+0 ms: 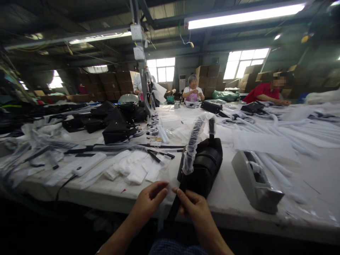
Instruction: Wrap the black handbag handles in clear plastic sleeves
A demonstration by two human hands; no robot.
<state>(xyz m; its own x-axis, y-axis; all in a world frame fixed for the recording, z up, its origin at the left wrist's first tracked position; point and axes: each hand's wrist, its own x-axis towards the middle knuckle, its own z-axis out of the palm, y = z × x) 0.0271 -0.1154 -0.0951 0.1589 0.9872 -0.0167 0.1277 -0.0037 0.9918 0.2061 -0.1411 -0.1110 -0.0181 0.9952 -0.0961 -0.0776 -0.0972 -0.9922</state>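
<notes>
A black handbag stands on the near edge of the table, in front of me. Translucent white wrapping covers much of its raised handle. From the bag's near side a black strap hangs over the table edge toward my lap. My right hand is closed on this strap, thumb against the fingers. To the left of the strap is my left hand, its thumb and fingers apart with nothing visible between them. The lower end of the strap is lost in shadow.
A grey tape dispenser stands right of the bag. White packing sheets and a white corded device lie left. Black bags are piled beyond. Co-workers sit across the table; a post rises mid-table.
</notes>
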